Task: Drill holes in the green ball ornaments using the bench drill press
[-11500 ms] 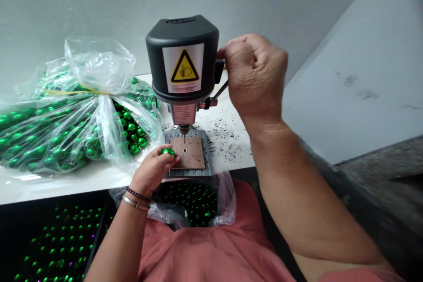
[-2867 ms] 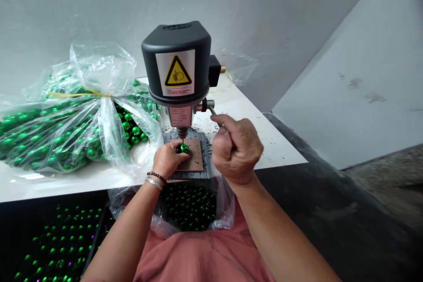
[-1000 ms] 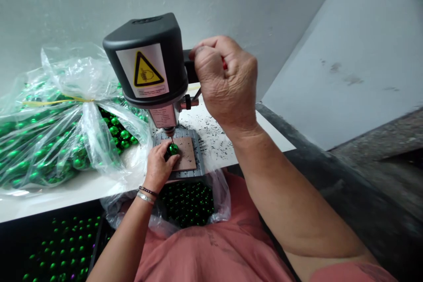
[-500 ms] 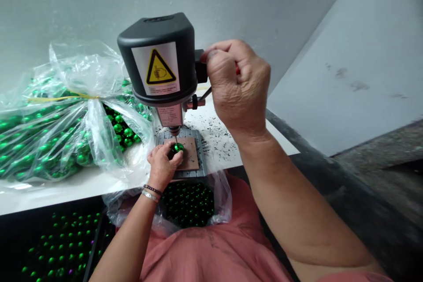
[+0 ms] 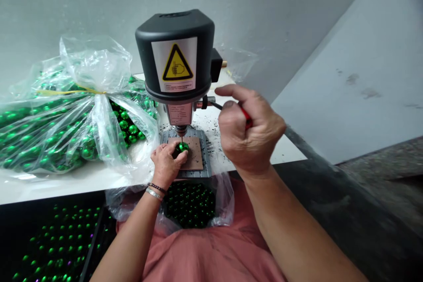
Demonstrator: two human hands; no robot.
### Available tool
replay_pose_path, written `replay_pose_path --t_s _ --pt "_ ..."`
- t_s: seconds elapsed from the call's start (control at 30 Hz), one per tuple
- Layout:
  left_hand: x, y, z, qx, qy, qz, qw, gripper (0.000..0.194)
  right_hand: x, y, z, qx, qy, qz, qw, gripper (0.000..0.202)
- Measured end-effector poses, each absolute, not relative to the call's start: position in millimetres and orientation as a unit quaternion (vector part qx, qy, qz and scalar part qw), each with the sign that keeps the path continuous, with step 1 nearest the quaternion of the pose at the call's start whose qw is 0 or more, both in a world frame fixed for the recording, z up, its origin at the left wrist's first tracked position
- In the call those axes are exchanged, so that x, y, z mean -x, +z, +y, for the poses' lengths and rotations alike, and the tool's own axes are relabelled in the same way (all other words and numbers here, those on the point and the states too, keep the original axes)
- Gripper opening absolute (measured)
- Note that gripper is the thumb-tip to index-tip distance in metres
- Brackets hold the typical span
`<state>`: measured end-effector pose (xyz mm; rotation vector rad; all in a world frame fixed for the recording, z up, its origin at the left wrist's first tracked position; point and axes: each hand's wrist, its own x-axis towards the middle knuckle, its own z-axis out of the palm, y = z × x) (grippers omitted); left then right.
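A small bench drill press (image 5: 175, 59) with a black motor cover and a yellow warning sticker stands in front of me. My left hand (image 5: 168, 158) pinches a shiny green ball (image 5: 182, 146) on the brown board (image 5: 194, 158) of the drill's base. The thin drill bit (image 5: 181, 138) points straight down at the ball's top; whether it has entered the ball I cannot tell. On the right, my right hand (image 5: 249, 130) is closed around the red-ended feed lever (image 5: 247, 119), its index finger stretched toward the drill.
Left of the drill lies a clear plastic bag (image 5: 109, 128) full of green balls, tied with yellow string. More green balls (image 5: 190, 205) fill an open bag at my lap. A dark tray (image 5: 62, 242) of balls sits lower left. Dark shavings (image 5: 214, 130) litter the white table (image 5: 280, 152).
My right hand has come down with the lever, from beside the motor cover to below it. The left hand keeps the ball under the bit. The view has shifted slightly.
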<state>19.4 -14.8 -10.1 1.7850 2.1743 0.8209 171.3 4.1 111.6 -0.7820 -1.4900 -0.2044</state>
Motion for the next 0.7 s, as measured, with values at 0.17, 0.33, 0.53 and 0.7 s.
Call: replay_pose_path --t_s 0.17,0.33,0.53,0.7 --pt "-20 -10 -15 -0.604 0.281 0.737 0.113 0.029 -172 98 -2 0.359 -0.090 -0.668 0.646 0.025" --pt "-20 -12 -15 -0.607 0.283 0.735 0.109 0.030 -170 91 -4 0.366 -0.106 -0.659 0.649 0.025" --pt "-20 -11 -17 -0.603 0.284 0.738 0.105 0.030 -170 76 -4 0.356 -0.112 -0.658 0.654 0.027" --pt "-19 -13 -17 -0.607 0.293 0.732 0.101 0.030 -169 65 -10 0.374 -0.088 -0.661 0.645 0.026"
